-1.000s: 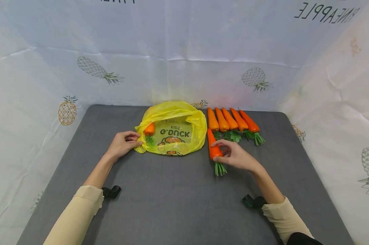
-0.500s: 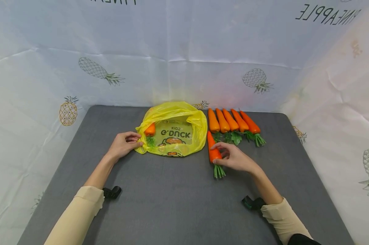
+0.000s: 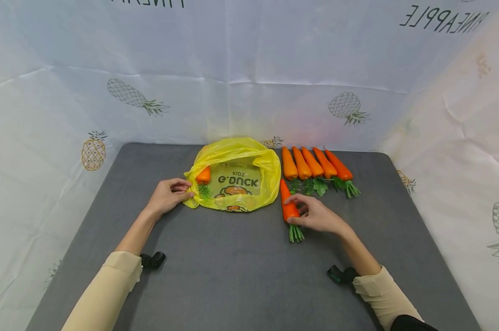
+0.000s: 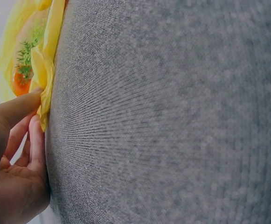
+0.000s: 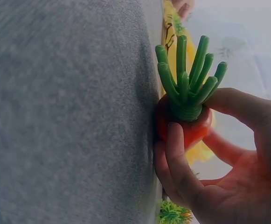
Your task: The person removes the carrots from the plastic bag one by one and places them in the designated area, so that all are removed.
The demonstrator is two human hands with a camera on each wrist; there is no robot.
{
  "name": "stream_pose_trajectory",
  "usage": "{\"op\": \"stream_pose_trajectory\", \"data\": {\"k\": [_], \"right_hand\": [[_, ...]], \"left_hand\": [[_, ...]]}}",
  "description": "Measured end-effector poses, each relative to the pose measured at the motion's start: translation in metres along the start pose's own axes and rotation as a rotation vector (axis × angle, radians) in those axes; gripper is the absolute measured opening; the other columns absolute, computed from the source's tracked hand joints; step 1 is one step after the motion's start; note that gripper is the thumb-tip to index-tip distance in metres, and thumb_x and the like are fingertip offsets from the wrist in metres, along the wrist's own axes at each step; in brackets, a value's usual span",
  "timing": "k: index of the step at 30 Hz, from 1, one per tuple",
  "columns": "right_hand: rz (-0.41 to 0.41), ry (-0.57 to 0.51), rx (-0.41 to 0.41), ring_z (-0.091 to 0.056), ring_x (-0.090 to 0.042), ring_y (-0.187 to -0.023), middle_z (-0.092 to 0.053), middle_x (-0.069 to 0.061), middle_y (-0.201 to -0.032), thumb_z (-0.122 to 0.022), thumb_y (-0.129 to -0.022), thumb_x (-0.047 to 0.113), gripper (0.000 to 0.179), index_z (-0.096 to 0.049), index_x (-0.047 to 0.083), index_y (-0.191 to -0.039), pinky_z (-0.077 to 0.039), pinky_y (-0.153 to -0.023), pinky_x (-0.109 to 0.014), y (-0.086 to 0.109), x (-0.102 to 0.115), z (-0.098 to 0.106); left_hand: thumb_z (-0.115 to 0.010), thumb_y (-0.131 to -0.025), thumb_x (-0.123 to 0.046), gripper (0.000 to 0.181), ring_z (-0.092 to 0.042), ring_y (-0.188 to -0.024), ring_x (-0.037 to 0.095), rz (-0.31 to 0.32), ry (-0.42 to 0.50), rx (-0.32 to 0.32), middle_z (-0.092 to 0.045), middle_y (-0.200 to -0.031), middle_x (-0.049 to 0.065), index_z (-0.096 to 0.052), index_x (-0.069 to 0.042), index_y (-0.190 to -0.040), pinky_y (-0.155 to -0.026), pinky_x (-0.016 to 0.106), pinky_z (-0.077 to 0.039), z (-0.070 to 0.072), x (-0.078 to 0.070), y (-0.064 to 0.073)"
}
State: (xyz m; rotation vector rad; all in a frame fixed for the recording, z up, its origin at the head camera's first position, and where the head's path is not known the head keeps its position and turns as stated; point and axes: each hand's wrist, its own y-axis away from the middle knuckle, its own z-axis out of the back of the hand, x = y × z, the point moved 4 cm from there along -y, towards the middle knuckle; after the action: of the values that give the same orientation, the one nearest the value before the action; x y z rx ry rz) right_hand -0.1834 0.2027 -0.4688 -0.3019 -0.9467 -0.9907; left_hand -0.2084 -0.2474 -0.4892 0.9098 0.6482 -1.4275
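A yellow plastic bag [image 3: 270, 184] lies on the grey table with its mouth spread, showing duck print inside. My left hand [image 3: 166, 195] pinches the bag's left rim between thumb and fingers, and the left wrist view shows the gathered film [image 4: 43, 70] at the fingertips. Just inside that rim is an orange carrot [image 3: 203, 176] with feathery green leaves. To the right of the bag, my right hand [image 3: 317, 216] grips a red-orange carrot [image 3: 288, 209] near its top. Its short green stems [image 5: 184, 86] point toward me.
Several carrots [image 3: 302, 166] lie in a row at the back right of the table [image 3: 232, 276], their leafy tops [image 3: 318, 186] facing me. A white cloth with pineapple prints [image 3: 249, 55] hangs behind the table and at both sides.
My right hand has drawn the carrot slightly toward me, a little away from the row. The left hand stays at the bag's rim.
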Motion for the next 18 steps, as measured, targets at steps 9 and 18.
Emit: {"op": "stream_pose_trajectory", "data": {"k": [9, 18], "right_hand": [[0.028, 0.017, 0.033, -0.074, -0.028, -0.106, -0.067, -0.022, -0.133, -0.079, -0.102, 0.024, 0.045, -0.061, 0.008, -0.140, -0.064, -0.090, -0.040, 0.001, 0.002, 0.000], [-0.010, 0.088, -0.091, -0.071, -0.039, -0.119, -0.065, -0.022, -0.148, -0.081, -0.100, 0.024, 0.051, -0.062, 0.008, -0.145, -0.064, -0.098, -0.053, 0.005, 0.013, 0.023]], "left_hand": [[-0.081, -0.100, -0.021, 0.040, -0.064, -0.101, 0.014, 0.001, -0.024, -0.006, -0.072, -0.127, 0.024, -0.072, 0.001, -0.133, -0.080, 0.011, -0.054, -0.001, 0.001, 0.001], [-0.081, -0.100, -0.021, 0.039, -0.064, -0.101, 0.015, -0.005, -0.035, -0.008, -0.072, -0.124, 0.023, -0.073, 0.001, -0.132, -0.080, 0.011, -0.053, -0.002, 0.000, 0.000]]}}
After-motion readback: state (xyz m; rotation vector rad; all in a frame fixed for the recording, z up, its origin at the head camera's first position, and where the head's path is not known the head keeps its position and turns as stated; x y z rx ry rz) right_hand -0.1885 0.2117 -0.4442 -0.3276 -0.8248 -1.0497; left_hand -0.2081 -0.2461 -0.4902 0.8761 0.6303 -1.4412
